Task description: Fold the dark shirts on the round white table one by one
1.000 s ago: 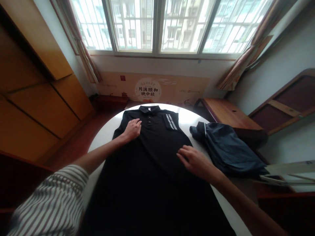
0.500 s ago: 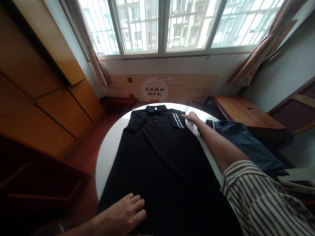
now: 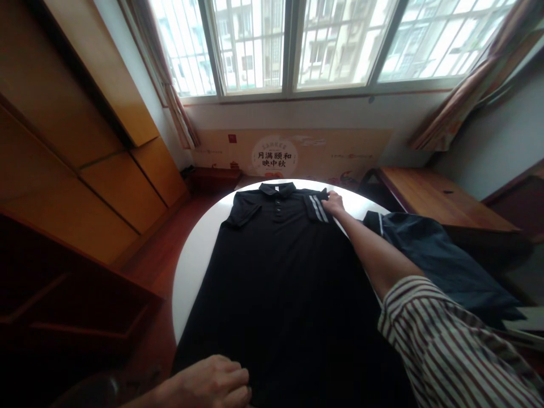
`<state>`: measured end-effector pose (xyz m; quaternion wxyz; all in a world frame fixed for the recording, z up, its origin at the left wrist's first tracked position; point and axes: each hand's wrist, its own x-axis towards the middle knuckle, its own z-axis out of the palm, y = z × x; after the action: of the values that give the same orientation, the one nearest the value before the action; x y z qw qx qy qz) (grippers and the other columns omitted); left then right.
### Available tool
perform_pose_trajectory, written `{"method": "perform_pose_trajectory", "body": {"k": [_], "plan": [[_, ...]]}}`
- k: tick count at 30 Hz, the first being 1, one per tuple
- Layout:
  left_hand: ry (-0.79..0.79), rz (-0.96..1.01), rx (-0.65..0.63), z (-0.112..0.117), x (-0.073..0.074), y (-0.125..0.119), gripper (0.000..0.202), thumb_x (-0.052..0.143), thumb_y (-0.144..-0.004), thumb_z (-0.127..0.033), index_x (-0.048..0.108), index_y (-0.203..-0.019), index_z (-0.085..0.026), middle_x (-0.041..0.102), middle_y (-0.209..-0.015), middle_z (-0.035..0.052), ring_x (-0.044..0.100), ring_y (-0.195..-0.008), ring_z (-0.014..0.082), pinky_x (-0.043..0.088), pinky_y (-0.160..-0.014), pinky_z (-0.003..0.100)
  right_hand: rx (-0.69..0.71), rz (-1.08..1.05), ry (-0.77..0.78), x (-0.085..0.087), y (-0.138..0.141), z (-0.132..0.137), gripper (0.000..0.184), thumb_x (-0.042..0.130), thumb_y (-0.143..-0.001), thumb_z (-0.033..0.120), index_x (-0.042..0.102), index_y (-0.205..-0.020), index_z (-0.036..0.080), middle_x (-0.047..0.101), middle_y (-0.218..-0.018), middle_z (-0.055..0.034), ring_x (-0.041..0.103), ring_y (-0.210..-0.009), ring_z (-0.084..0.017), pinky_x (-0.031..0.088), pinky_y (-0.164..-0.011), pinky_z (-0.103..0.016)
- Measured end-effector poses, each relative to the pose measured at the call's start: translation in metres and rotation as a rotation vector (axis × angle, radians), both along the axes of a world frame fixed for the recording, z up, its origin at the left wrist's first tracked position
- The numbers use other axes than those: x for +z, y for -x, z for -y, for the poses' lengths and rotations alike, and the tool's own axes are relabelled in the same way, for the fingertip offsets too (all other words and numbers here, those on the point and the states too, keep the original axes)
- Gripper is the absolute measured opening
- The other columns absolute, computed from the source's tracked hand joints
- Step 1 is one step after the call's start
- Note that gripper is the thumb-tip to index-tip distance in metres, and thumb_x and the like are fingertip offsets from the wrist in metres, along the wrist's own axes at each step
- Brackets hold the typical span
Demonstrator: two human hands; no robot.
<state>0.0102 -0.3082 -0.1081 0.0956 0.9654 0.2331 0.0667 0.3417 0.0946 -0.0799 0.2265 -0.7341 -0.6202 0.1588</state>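
A black polo shirt (image 3: pixel 280 272) lies flat, collar away from me, on a round white table (image 3: pixel 191 266). My right hand (image 3: pixel 334 203) reaches to the far right shoulder and pinches the sleeve edge beside the white stripes (image 3: pixel 318 208). My left hand (image 3: pixel 212 385) rests at the shirt's near left hem, fingers curled on the fabric. Striped sleeves cover my upper arms.
A dark blue garment (image 3: pixel 437 258) lies bunched on the table's right side. A wooden bench (image 3: pixel 442 201) stands beyond it. Wooden cabinets (image 3: pixel 85 170) line the left wall. A printed cardboard panel (image 3: pixel 293 154) leans under the window.
My left hand left the chest and dropped to the near hem. My right hand moved from the shirt's right side to the far shoulder and closed on the sleeve edge.
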Motion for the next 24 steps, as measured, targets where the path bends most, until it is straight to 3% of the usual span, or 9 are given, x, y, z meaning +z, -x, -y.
{"method": "perform_pose_trajectory", "body": {"k": [3,5,6,9,12,15,17,20,24], "plan": [[0.027,0.019,0.047,0.0,0.003,0.0,0.006,0.061,-0.092,-0.018,0.056,-0.091,-0.02,0.062,-0.076,0.0015,0.057,-0.063,0.0147,0.047,-0.056,0.029,0.013,0.103,-0.02,0.008,0.014,0.018,0.049,0.061,-0.084,0.015,0.048,-0.128,0.0,0.049,-0.133,-0.0293,0.048,-0.123,-0.036,0.04,-0.096,-0.039],[0.064,0.037,0.07,-0.001,0.005,0.001,0.003,0.06,-0.093,-0.021,0.057,-0.094,-0.02,0.062,-0.079,0.0016,0.058,-0.066,0.0145,0.047,-0.057,0.029,0.125,0.185,-0.058,0.014,0.024,0.046,0.048,0.065,-0.083,0.018,0.05,-0.127,0.005,0.047,-0.135,-0.0262,0.044,-0.125,-0.036,0.038,-0.099,-0.039],[0.083,0.049,0.077,-0.001,0.006,0.002,0.002,0.058,-0.094,-0.022,0.057,-0.096,-0.021,0.063,-0.081,0.0015,0.059,-0.067,0.0142,0.046,-0.058,0.029,0.234,0.23,-0.076,0.016,0.027,0.068,0.044,0.066,-0.083,0.019,0.054,-0.124,0.008,0.05,-0.132,-0.0231,0.046,-0.124,-0.034,0.038,-0.098,-0.038],[0.111,0.074,0.075,-0.001,0.008,0.005,0.007,0.052,-0.097,-0.02,0.058,-0.1,-0.021,0.063,-0.084,0.0017,0.059,-0.069,0.0142,0.045,-0.058,0.029,0.789,0.387,-0.103,0.02,0.026,0.158,0.019,0.059,-0.092,0.027,0.063,-0.105,0.014,0.063,-0.109,-0.0149,0.059,-0.1,-0.025,0.044,-0.087,-0.032],[0.091,0.077,0.061,0.001,0.009,0.005,0.016,0.048,-0.096,-0.015,0.058,-0.108,-0.019,0.063,-0.085,0.0035,0.059,-0.07,0.0158,0.046,-0.06,0.029,1.111,0.345,-0.091,0.017,0.01,0.265,0.026,0.056,-0.095,0.042,0.063,-0.09,0.018,0.065,-0.088,-0.0073,0.061,-0.08,-0.019,0.047,-0.077,-0.031],[0.077,0.074,0.08,0.004,0.01,0.003,0.026,0.046,-0.093,-0.009,0.057,-0.115,-0.018,0.062,-0.086,0.0049,0.059,-0.073,0.0167,0.049,-0.065,0.029,1.162,0.31,-0.132,0.004,-0.012,0.35,0.042,0.064,-0.084,0.059,0.064,-0.096,0.018,0.066,-0.09,-0.0076,0.062,-0.08,-0.023,0.049,-0.078,-0.037],[0.049,0.096,0.087,0.007,0.009,0.003,0.027,0.044,-0.092,-0.005,0.057,-0.112,-0.017,0.061,-0.083,0.0047,0.058,-0.071,0.016,0.049,-0.064,0.027,1.116,0.341,-0.208,-0.009,-0.024,0.385,0.037,0.066,-0.085,0.052,0.064,-0.099,0.017,0.067,-0.092,-0.009,0.063,-0.082,-0.025,0.05,-0.079,-0.04],[-0.06,0.188,0.063,0.01,0.006,0.004,0.028,0.041,-0.093,-0.004,0.056,-0.113,-0.016,0.058,-0.076,0.0039,0.054,-0.064,0.015,0.047,-0.057,0.026,1.012,0.402,-0.364,-0.03,-0.034,0.411,0.012,0.055,-0.093,0.021,0.064,-0.1,0.016,0.068,-0.09,-0.0089,0.064,-0.083,-0.025,0.05,-0.077,-0.04],[-0.179,0.22,0.017,0.014,0.001,0.01,0.032,0.043,-0.092,-0.004,0.052,-0.122,-0.013,0.058,-0.076,0.0039,0.053,-0.064,0.0155,0.048,-0.059,0.028,0.937,0.42,-0.473,-0.048,-0.04,0.422,0.024,0.044,-0.093,0.01,0.064,-0.106,0.014,0.068,-0.09,-0.01,0.063,-0.083,-0.024,0.052,-0.076,-0.039]]}}
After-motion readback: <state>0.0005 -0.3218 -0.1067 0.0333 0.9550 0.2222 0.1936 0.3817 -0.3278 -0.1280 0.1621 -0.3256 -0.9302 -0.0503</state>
